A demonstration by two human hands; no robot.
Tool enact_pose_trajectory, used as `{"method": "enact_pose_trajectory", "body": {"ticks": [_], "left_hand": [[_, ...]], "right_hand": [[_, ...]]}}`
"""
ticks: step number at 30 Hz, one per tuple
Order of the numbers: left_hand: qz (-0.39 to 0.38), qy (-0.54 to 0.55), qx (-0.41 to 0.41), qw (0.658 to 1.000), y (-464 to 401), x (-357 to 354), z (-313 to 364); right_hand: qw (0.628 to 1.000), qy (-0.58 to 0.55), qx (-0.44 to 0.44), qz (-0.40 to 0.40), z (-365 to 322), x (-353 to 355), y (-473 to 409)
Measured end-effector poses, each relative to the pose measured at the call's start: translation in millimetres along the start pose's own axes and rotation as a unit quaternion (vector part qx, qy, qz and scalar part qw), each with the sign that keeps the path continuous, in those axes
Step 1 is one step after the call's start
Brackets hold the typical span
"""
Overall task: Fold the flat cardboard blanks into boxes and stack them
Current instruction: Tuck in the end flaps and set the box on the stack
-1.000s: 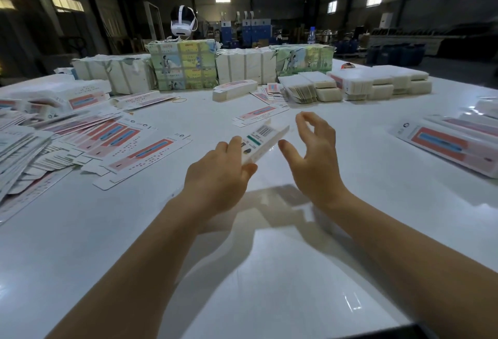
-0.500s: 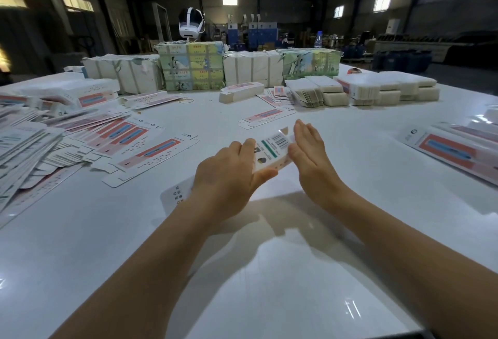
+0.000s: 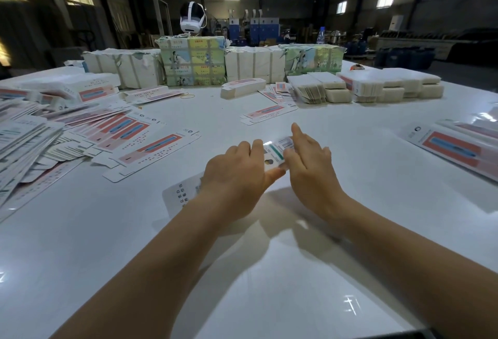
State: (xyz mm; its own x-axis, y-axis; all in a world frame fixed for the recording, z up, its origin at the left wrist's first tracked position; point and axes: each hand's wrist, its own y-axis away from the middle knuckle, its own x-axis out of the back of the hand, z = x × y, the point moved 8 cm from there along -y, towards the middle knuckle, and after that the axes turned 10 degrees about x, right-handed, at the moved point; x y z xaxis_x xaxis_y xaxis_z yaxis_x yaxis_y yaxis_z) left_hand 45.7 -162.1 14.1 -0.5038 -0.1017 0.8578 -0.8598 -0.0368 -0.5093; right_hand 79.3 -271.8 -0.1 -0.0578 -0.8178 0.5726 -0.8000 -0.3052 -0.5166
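The left hand (image 3: 237, 174) curls its fingers (image 3: 244, 150) around a cardboard blank (image 3: 275, 154), thumb beneath it; the right hand (image 3: 310, 169) presses straight fingers (image 3: 297, 134) onto its far end, above the worktop (image 3: 336, 128).

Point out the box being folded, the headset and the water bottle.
box being folded (image 3: 277, 151): head view, its printed top face.
headset (image 3: 192, 17): head view, front shell.
water bottle (image 3: 320, 35): head view, its body.
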Motion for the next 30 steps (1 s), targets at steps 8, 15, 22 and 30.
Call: {"method": "enact_pose_trajectory", "body": {"ticks": [8,15,22,30], "left_hand": [[-0.012,0.035,0.034,0.999,-4,-7,-11],[-0.003,0.054,0.039,0.998,-2,-8,-7],[0.011,-0.013,0.000,1.000,3,-7,6],[0.024,-0.024,0.003,0.999,5,0,5]], "right_hand": [[0.986,-0.149,-0.019,0.070,12,16,-10],[0.836,-0.509,-0.200,0.047,36,-9,-6],[0.984,-0.163,-0.032,0.063,18,8,-1],[0.998,-0.012,0.060,0.025,-6,6,0]]}}
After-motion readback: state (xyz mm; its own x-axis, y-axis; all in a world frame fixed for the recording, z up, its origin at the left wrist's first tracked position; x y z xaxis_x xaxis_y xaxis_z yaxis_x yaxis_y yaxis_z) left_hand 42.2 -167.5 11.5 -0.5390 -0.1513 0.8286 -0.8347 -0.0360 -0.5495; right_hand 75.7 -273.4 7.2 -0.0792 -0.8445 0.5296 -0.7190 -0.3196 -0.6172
